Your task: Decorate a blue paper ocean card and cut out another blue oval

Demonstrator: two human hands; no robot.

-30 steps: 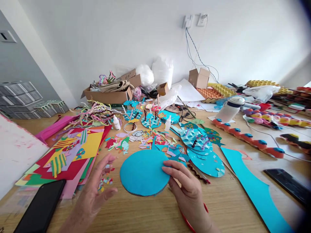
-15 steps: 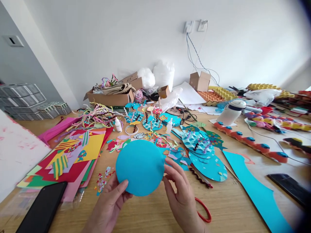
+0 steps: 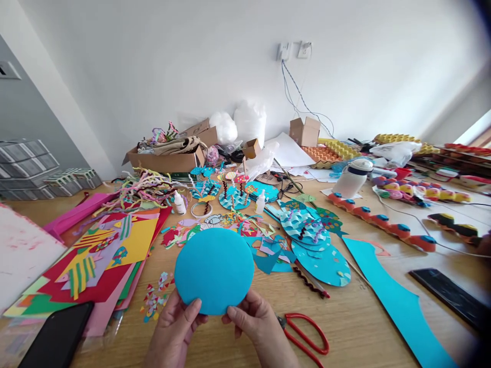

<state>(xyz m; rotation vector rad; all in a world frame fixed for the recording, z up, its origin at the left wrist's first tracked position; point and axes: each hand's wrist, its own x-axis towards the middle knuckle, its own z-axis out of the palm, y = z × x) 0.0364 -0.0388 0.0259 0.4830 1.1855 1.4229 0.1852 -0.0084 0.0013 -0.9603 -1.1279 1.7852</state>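
Note:
A plain blue paper disc (image 3: 214,271) is held up above the table, tilted toward me. My left hand (image 3: 177,323) pinches its lower left edge, thumb in front and fingers behind. At the lower right edge my right hand (image 3: 256,322) grips it the same way. Red-handled scissors (image 3: 307,332) lie on the wood just right of my right hand, their blades partly hidden by it. Left of the disc are small scattered paper scraps (image 3: 155,296). Behind it lie coloured paper cutouts (image 3: 215,221) and blue offcuts (image 3: 268,258).
Stacked coloured paper (image 3: 134,235) and a black phone (image 3: 57,335) lie at left. Decorated blue discs (image 3: 322,260), a long blue paper strip (image 3: 395,296) and another phone (image 3: 447,294) are at right. Glue bottles (image 3: 179,203), a cardboard box (image 3: 169,159) and a white bottle (image 3: 352,178) stand farther back.
My right hand has moved from the disc's right side down to its lower edge, thumb now in front. The scissors show more fully. The view has shifted slightly right.

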